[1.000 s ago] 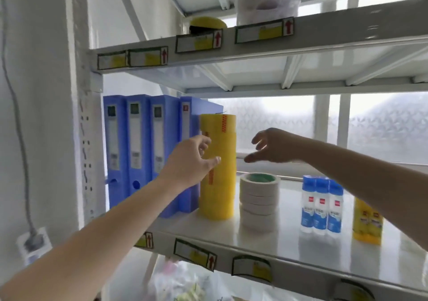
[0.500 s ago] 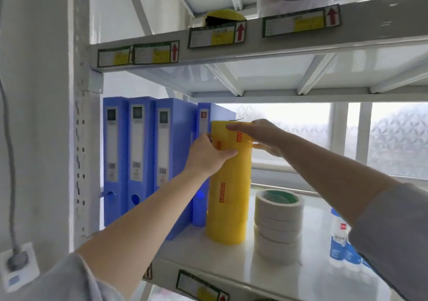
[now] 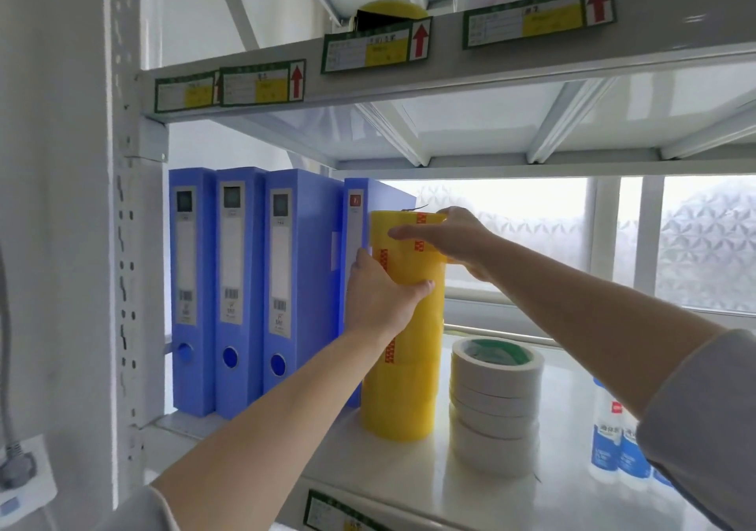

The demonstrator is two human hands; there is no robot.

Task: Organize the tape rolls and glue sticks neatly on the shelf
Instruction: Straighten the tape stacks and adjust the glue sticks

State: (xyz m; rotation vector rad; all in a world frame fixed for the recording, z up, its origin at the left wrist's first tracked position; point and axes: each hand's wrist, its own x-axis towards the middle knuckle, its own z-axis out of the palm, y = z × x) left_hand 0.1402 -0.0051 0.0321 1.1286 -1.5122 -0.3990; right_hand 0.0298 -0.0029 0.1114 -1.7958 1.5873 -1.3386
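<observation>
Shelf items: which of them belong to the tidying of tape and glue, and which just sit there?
Part of the job:
yellow tape stack, held by both hands
white tape stack
glue sticks

Just there:
blue binders
shelf labels
wall plug

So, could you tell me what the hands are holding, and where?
Both grip the yellow tape stack: left hand around its middle, right hand on the top roll.

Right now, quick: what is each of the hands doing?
Left hand: closed around the middle of the yellow tape stack.
Right hand: gripping the top roll of the same stack.
</observation>
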